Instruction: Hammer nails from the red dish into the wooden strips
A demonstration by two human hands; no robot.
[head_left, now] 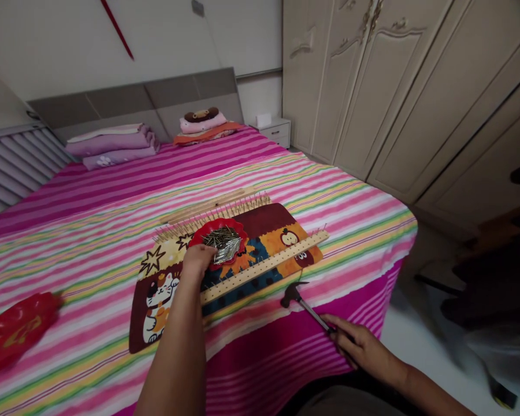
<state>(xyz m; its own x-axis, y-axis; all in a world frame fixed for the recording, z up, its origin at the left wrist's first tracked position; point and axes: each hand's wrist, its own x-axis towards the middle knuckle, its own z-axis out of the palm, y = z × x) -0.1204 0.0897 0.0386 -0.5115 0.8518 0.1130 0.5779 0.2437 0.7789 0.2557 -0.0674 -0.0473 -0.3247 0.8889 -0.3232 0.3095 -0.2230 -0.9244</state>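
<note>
My left hand reaches to the near left side of a red dish full of nails. Its fingers are drawn together at the nails; what they pinch, if anything, is hidden. In my right hand is a claw hammer, held by the handle with its head pointing up and left. A pale wooden strip with rows of holes lies before the dish, with a few nails standing in it. Behind the dish is another wooden strip bristling with upright nails. A cartoon-printed mat lies beneath the dish.
A striped sheet covers the bed under the mat. A second red dish sits at the left. Folded bedding lies near the headboard. Wardrobes line the right side, past a small bedside cabinet.
</note>
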